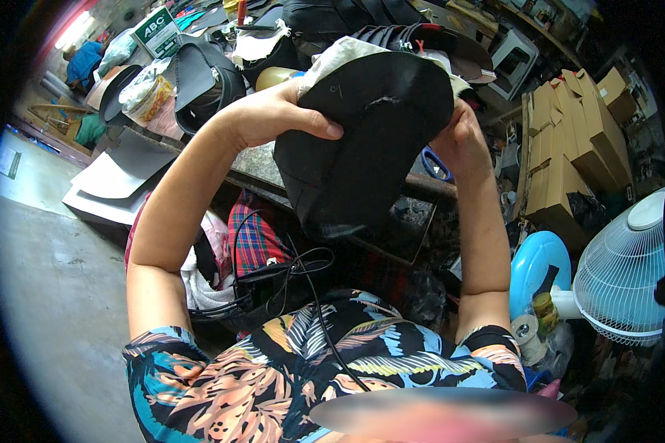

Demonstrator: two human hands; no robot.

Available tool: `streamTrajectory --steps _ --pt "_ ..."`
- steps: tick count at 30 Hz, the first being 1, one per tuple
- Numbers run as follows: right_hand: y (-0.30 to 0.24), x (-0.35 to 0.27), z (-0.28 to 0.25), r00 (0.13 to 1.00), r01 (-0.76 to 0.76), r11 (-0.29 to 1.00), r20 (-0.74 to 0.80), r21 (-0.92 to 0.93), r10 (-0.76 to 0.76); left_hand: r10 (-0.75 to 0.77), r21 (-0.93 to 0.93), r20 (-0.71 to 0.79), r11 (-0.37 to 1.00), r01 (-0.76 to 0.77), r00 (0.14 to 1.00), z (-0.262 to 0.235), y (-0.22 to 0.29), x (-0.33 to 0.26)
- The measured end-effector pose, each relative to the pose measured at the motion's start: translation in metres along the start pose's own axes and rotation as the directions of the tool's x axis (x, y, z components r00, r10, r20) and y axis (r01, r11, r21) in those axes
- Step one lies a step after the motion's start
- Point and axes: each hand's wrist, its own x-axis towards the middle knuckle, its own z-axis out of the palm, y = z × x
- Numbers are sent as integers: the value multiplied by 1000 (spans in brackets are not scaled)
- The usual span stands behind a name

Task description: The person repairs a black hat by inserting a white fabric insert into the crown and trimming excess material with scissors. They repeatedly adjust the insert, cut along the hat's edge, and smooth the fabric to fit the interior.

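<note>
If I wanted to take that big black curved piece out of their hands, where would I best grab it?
Probably the lower edge of the black curved piece, coming from below. The left hand pinches its upper left edge with the thumb across the face, and the right hand holds its right edge. The bottom hangs free above the stone-topped bench, and the sheet looks thin enough to pinch.

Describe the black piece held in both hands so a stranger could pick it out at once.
Start at the stone-topped workbench cluttered with cut material. Just above its near edge, the left hand and right hand hold up a large black piece with a rounded outline. Unlike the grey sheets lying flat to the left, it is raised, dark, with pale lining showing at its top edge.
</note>
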Motion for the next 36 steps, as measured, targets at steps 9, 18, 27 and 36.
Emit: streamTrajectory --steps 9,18,27,36 --pt "-4 17 14 874 237 803 -242 -547 -422 370 241 -168 914 -326 914 -6 7 9" --pt "-11 -40 -44 929 -368 -281 -358 -886 -88 176 -21 -377 980 -199 909 -44 -2 0" --pt "-20 -60 -60 818 -463 -449 -564 -764 115 141 -296 -366 919 -259 920 -70 -10 -21" --pt "4 -80 -16 934 -279 763 -348 -583 76 143 -420 -432 842 -338 891 -64 -16 -30"
